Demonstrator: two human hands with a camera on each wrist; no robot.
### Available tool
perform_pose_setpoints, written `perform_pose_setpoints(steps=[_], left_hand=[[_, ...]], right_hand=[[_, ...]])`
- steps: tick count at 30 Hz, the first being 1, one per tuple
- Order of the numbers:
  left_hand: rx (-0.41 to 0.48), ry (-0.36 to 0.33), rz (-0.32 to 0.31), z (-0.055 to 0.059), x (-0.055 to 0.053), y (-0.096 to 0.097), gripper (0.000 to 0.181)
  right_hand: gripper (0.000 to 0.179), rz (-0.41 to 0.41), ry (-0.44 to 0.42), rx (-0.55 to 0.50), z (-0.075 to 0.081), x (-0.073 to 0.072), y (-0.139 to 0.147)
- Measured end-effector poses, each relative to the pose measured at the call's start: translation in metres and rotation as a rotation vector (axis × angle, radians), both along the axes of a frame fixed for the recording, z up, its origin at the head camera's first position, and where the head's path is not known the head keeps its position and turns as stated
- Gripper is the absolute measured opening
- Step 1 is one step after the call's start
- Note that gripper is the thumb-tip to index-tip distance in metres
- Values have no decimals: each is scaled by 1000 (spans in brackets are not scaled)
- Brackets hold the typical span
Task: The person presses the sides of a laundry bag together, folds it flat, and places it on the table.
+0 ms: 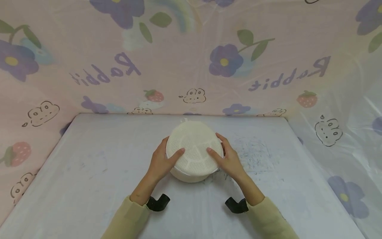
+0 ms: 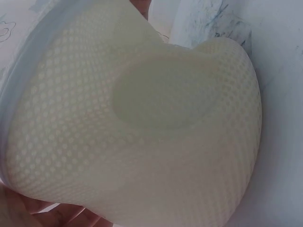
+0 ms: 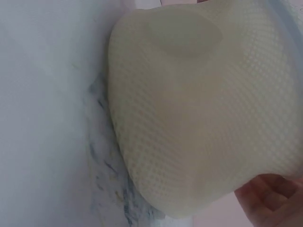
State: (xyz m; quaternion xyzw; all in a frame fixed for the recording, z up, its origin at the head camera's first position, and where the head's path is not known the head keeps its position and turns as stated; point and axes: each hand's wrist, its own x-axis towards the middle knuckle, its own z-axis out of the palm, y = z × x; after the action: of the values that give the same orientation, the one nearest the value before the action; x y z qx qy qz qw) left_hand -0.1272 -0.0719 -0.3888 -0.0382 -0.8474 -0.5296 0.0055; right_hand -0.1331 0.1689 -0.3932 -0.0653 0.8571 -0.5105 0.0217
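Note:
A round, cream-white mesh laundry bag [image 1: 194, 142] is held between both hands over the table, its flat circular top tilted toward the head camera. My left hand [image 1: 162, 161] grips its left side, thumb on the top and fingers around the far side. On the right side my right hand [image 1: 229, 159] grips it the same way. In the left wrist view the soft mesh side [image 2: 161, 156] is dented inward, with a smooth oval patch. The right wrist view shows the mesh side [image 3: 189, 118] close to the table, with fingers under the rim. Most fingertips are hidden behind the bag.
The white table [image 1: 89, 179] has dark scribble-like marks [image 1: 253, 152] to the right of the bag. A printed plastic curtain [image 1: 185, 66] with flowers and rabbits stands behind and at both sides. Black bent pieces [image 1: 159, 203] sit at the cuffs.

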Motion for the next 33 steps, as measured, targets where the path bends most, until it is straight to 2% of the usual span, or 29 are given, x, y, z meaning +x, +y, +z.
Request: perform_pose_setpoints(steps=[13, 19, 28, 33], left_hand=[[-23, -75, 35, -9, -7, -4, 66], [-31, -61, 63, -14, -9, -4, 61], [-50, -68, 63, -19, -12, -3, 62], [-79, -33, 71, -22, -12, -2, 61]], right_hand=[[72, -3, 20, 12, -7, -1, -8], [75, 11, 29, 39, -14, -4, -10], [77, 2, 25, 50, -16, -3, -11], [77, -1, 28, 75, -17, -4, -12]])
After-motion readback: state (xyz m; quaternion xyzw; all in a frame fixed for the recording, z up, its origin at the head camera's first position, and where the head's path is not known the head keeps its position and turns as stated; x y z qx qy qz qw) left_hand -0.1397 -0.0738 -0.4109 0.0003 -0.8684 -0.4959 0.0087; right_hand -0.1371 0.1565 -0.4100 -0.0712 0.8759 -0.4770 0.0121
